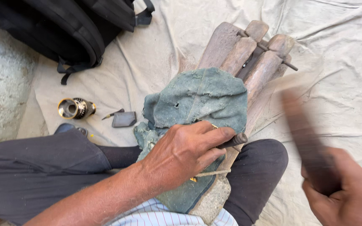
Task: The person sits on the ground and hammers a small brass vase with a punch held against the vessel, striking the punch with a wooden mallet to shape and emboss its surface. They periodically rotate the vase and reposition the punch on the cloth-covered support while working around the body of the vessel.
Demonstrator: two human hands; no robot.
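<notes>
At the far left a black backpack (63, 29) lay on the pale cloth sheet (336, 62) spread over the floor, out of the way of the work. Nearer the person's dark-trousered leg (30, 167) sat a small brass-and-black cylinder (75, 108) on its side and a little dark wedge-shaped tool (123, 119), both set within easy reach.

In the middle, a wooden clamp of several worn bars (248, 58) leaned away from the lap, its near end resting between the knees, apparently so that the body could brace it. A grey-green rag (202, 100) was draped over it, probably as padding or to catch dust. The left hand (185, 152) pressed down on the rag, its fingers (218, 136) clenched around a thin dark punch-like rod (235, 140) that lay across the clamp, steadying it there. A loop of string (214, 172) bound the rag near a stone block (212, 201).

At the right, the right hand (348, 196) gripped a long dark wooden stick (306, 142), blurred with motion and raised beside the clamp, held like a mallet.
</notes>
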